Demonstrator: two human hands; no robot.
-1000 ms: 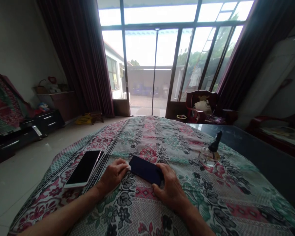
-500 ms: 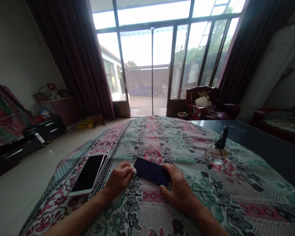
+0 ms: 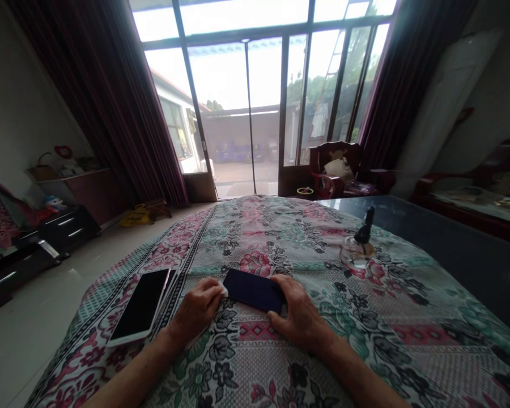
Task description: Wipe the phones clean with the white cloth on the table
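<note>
A flat, dark blue rectangular phone (image 3: 255, 290) with rounded corners sits slanted between the two hands, above the middle of a patterned woven cloth (image 3: 280, 362); whether it lies fully flat cannot be told, and any lettering on its smooth, matte-looking face is too dim to read. The right hand (image 3: 300, 317) grips its right end, thumb at the near edge and fingers at the far edge, spread just as wide as the phone. The left hand (image 3: 199, 309) has its fingers drawn together, pinching a small, soft white wad (image 3: 224, 289) right at the phone's left end. The cloth has a nubbly, netted texture, with pink and green blossoms, grey-black leaves, diamond-filled bands and a dark scalloped border, and it drapes over the counter in loose wrinkles. To the left lies a larger white-framed slab with a glossy black screen (image 3: 139, 306), its corners rounded, overlapping a thin pale-edged item along its right side. Right of the hands and farther off, a squat, clear glass jar (image 3: 357, 255) stands on the cloth, a knobby black handle (image 3: 364, 225) leaning up from it. Beyond the cloth's right edge shows a smooth, dark, reflective tabletop (image 3: 416, 218), and behind it a carved, reddish-brown wooden armchair (image 3: 335, 156) holds a cream-coloured cushion-like piece (image 3: 339, 169).
</note>
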